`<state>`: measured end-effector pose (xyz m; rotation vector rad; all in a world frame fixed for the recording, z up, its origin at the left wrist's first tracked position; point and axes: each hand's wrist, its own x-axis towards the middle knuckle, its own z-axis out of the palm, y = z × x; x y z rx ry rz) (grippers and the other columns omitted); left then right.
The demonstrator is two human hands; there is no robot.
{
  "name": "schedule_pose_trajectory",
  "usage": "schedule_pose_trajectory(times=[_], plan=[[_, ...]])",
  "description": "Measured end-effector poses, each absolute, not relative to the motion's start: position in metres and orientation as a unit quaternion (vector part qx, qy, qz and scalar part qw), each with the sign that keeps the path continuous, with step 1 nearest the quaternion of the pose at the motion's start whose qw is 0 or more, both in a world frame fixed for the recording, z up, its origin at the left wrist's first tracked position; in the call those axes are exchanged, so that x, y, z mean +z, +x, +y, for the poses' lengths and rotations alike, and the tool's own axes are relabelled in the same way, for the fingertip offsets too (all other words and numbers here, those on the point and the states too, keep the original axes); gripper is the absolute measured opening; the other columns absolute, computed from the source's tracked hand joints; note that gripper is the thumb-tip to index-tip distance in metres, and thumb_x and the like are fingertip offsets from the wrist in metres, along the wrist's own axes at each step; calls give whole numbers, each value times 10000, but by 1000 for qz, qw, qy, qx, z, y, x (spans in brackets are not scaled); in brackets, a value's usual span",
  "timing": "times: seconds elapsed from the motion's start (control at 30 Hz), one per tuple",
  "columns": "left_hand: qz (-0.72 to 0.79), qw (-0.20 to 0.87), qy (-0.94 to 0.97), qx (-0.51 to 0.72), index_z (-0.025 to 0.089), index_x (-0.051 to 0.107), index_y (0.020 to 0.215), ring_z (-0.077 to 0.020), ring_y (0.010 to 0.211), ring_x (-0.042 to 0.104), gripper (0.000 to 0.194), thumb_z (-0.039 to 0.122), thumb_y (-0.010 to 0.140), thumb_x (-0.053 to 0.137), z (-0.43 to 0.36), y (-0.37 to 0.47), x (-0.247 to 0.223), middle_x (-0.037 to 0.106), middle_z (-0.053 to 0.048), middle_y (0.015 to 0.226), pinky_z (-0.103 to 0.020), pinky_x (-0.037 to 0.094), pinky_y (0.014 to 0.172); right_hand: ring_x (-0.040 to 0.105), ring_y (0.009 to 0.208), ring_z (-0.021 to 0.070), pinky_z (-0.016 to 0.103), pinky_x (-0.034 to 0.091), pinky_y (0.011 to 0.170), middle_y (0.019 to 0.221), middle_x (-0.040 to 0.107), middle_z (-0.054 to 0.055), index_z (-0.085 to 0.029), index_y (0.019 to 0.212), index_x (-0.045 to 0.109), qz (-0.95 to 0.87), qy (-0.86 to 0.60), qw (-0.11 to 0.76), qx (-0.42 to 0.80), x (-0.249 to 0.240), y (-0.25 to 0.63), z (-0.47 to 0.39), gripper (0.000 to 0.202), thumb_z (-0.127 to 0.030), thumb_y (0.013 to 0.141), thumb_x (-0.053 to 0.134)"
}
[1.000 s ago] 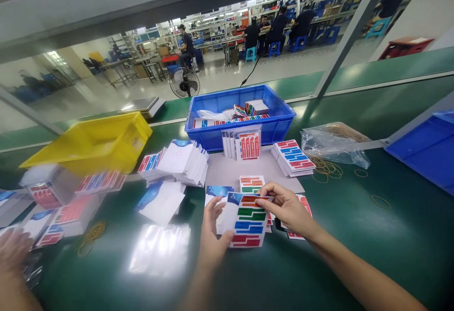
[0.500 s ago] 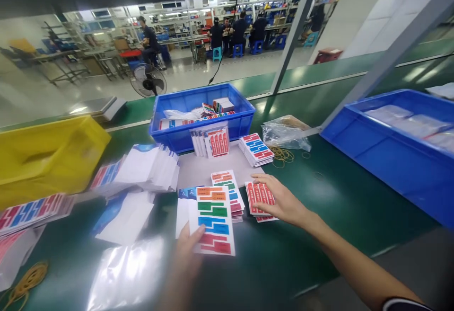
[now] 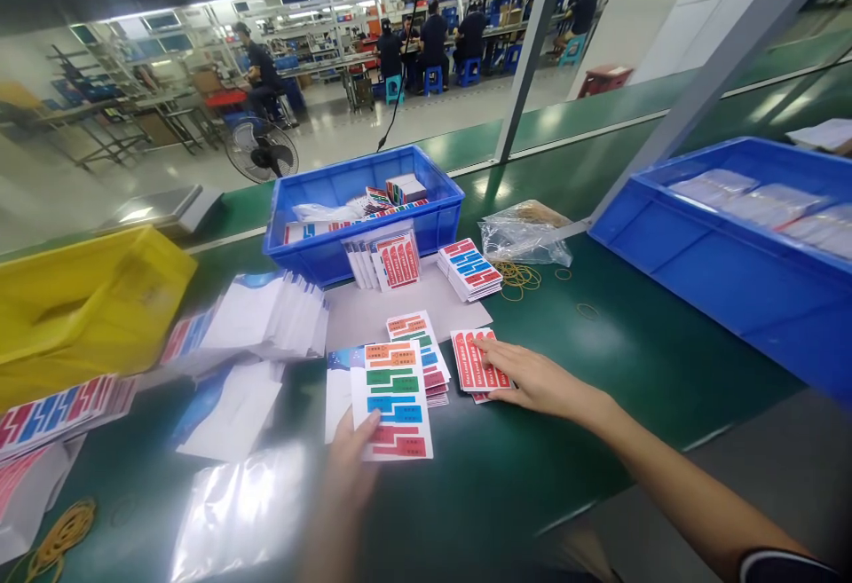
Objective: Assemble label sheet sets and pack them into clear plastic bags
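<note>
Left hand (image 3: 352,459) pinches multicolour label sheet (image 3: 392,401) near front table edge; right hand (image 3: 532,379), fingers flat, on red label stack (image 3: 477,363). Peel off one sheet only.

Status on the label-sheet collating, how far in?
Done: the left hand holds a white card with the multicolour sheet on top. In hand: the right hand lies flat on the red sheet pile; none lifted. Left: the red-and-blue stack, the clear bag, and full piles of everything.
</note>
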<state>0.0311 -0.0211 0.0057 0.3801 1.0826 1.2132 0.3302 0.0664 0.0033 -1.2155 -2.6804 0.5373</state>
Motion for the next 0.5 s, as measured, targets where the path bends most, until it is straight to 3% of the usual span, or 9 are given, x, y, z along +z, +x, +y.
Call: schedule_pose_trajectory(times=[0.17, 0.4, 0.5], plan=[[486, 671, 165, 534, 179, 452, 1324, -298, 873, 695, 726, 359, 691, 760, -21, 32, 3, 705, -122, 1026, -441, 566, 805, 447, 1287, 295, 447, 418, 1060, 1413, 447, 146, -151, 1249, 570, -895, -401, 65, 184, 9, 330, 65, 398, -332, 897, 533], [490, 674, 174, 525, 161, 510, 1276, -301, 899, 690, 669, 365, 690, 759, -21, 32, 2, 707, -128, 1026, -451, 558, 828, 483, 1255, 309, 453, 457, 1022, 1395, 469, 153, -149, 1264, 559, -899, -409, 52, 150, 8, 330, 63, 457, -340, 854, 621], [493, 671, 173, 526, 156, 535, 1251, -301, 890, 692, 653, 372, 680, 766, -20, 32, 3, 713, -122, 1013, -448, 559, 825, 524, 1215, 309, 457, 486, 982, 1363, 508, 154, -156, 1227, 583, -906, -390, 73, 149, 8, 331, 62, 380, -336, 894, 553]])
